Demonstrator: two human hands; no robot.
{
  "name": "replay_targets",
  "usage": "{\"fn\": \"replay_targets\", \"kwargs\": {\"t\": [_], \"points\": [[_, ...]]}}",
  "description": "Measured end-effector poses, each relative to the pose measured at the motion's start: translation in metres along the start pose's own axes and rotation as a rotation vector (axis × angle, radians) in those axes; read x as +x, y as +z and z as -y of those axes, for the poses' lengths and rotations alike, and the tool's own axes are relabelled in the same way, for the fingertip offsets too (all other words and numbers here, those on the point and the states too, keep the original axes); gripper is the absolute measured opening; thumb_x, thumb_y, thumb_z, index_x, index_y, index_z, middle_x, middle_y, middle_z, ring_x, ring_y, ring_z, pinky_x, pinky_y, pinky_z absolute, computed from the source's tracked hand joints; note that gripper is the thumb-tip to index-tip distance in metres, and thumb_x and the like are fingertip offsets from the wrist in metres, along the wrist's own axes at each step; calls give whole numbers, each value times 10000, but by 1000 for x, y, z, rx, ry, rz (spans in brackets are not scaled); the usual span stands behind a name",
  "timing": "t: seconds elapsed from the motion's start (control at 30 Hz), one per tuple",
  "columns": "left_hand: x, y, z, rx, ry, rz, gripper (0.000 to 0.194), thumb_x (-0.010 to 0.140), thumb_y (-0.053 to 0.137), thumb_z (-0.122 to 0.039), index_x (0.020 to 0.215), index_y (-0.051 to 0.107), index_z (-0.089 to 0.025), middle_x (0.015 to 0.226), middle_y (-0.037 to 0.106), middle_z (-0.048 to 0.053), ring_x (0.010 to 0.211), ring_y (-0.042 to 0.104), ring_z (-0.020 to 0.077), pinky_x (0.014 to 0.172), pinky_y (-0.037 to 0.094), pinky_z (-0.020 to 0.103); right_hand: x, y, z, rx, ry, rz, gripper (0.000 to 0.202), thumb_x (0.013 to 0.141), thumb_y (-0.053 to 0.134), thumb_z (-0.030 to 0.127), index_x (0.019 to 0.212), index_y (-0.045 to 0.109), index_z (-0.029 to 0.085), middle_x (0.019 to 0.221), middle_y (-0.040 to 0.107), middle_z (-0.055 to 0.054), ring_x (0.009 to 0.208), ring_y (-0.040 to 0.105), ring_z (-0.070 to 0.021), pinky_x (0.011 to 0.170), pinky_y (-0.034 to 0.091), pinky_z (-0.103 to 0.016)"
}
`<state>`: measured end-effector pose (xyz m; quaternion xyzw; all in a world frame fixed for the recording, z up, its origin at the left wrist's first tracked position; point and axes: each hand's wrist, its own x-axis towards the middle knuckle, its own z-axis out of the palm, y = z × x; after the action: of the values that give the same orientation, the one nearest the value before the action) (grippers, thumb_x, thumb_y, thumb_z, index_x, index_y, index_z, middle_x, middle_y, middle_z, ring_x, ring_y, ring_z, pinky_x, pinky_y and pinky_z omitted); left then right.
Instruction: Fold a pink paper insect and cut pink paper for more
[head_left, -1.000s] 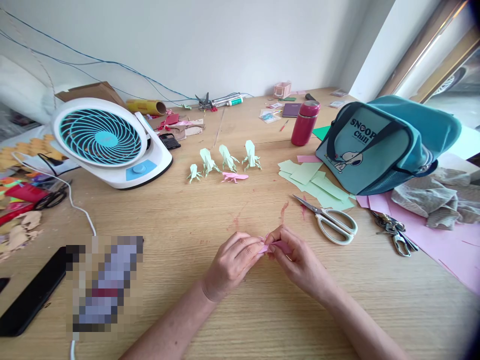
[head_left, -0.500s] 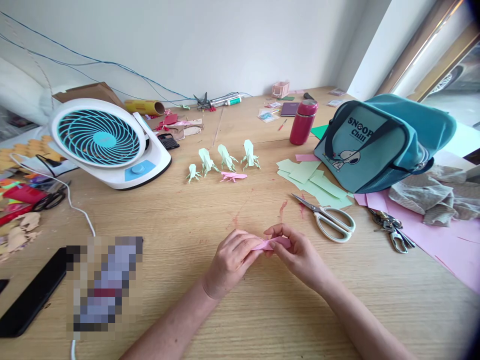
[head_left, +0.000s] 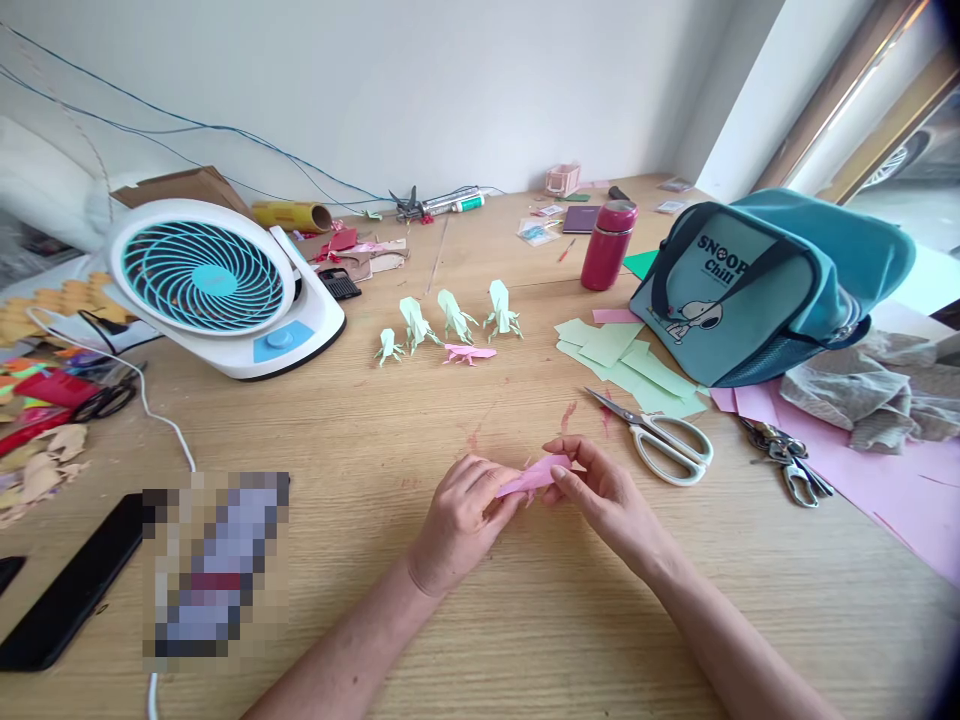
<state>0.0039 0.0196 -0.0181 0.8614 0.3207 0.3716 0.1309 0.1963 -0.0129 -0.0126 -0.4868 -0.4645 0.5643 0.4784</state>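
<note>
Between my hands is a folded piece of pink paper (head_left: 536, 475), long and narrow, with thin points showing underneath. My left hand (head_left: 466, 508) pinches its left end. The thumb and fingers of my right hand (head_left: 596, 490) close on its right end. Beyond my hands, a pink origami insect (head_left: 469, 354) lies on the table. Several pale green origami insects (head_left: 457, 315) stand behind it in a slanting row. White-handled scissors (head_left: 667, 445) rest to the right of my right hand, blades slightly apart.
Green paper sheets (head_left: 619, 360) lie beyond the scissors. A teal bag (head_left: 739, 290) and a red flask (head_left: 608, 245) stand at the right. Keys (head_left: 787, 460) lie on pink paper sheets (head_left: 892, 490). A white fan (head_left: 225, 290) stands left, above a black phone-like slab (head_left: 75, 580).
My right hand has shifted its hold on the pink paper, with fingers a little higher. The paper's right end has tilted up, and more of its top face shows.
</note>
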Motion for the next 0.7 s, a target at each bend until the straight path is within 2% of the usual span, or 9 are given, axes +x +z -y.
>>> {"fn": "replay_targets", "kwargs": {"t": [0.1,0.27,0.43,0.53,0.57,0.63,0.7], "points": [[-1,1,1,43,-55,-23,137,877,611,-120,992,621,-194,841,695,33,783,609,178,737,496,321,2,-3,-4,-74,-32,-28,331,895,564,495,1052,548,203,994,645,-53,752,640,-155,726,544,-317],[-2,4,3,90,-160,-38,134,883,592,-143,998,606,-211,881,694,36,809,613,191,764,482,336,4,-5,-16,-150,-56,-72,371,908,556,466,1177,529,213,1019,603,-58,771,608,-154,724,532,-316],[-2,5,3,65,-252,7,235,833,679,-189,1049,591,-212,954,702,49,868,633,205,785,493,338,4,-3,-18,-270,-91,-117,337,909,546,436,1162,531,214,1000,596,-65,792,614,-170,695,529,-309],[1,1,1,64,-279,56,52,871,638,-226,912,610,-210,845,696,27,792,630,185,738,478,309,5,-4,-18,-346,-120,-172,290,907,536,385,1138,531,209,985,599,-68,787,630,-175,693,531,-316],[2,-1,1,72,-289,77,65,904,590,-235,849,609,-208,795,684,21,759,622,177,715,466,298,5,-5,-17,-369,-130,-186,275,905,530,365,1130,531,206,981,600,-70,780,632,-175,693,532,-320],[4,-6,0,85,-319,120,226,953,499,-238,752,595,-201,727,658,15,719,609,164,681,440,280,5,-6,-17,-422,-145,-205,249,901,514,327,1115,534,201,973,602,-74,772,630,-177,685,530,-324],[6,-11,2,74,-362,152,282,964,468,-231,712,590,-194,709,650,13,709,604,155,667,428,265,5,-7,-15,-481,-156,-217,234,897,499,296,1108,537,201,959,610,-73,767,625,-178,669,522,-320]]}}
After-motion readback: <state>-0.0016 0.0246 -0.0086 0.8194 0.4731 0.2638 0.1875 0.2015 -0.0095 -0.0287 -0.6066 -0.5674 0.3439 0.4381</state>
